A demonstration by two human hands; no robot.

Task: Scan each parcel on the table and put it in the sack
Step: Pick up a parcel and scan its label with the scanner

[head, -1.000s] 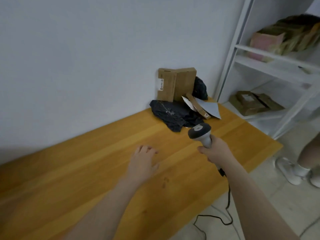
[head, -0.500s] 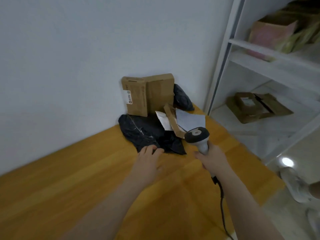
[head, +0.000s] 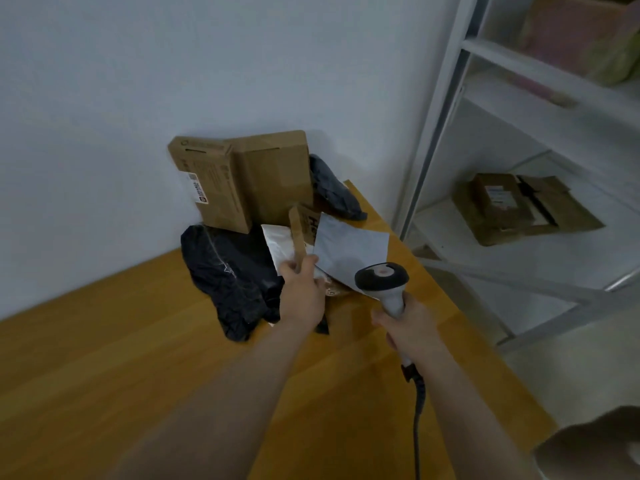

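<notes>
The thin brown parcel (head: 297, 237) is up on its edge in the pile at the far corner of the tabletop (head: 104, 358). The left grip (head: 303, 296) has its near end pinched between thumb and fingers. There's a white mailer (head: 277, 244) touching it on the left and a grey mailer (head: 349, 247) on the right. A crumpled black bag (head: 228, 275) lies further left. The right grip (head: 408, 325) is wrapped round the scanner (head: 381, 278) handle, just beside the left one, with the scanner head in front of the grey mailer. Two bigger boxes (head: 242, 181) stand upright against the wall behind the pile, and a white shelf rack (head: 433, 116) is off to the right.
</notes>
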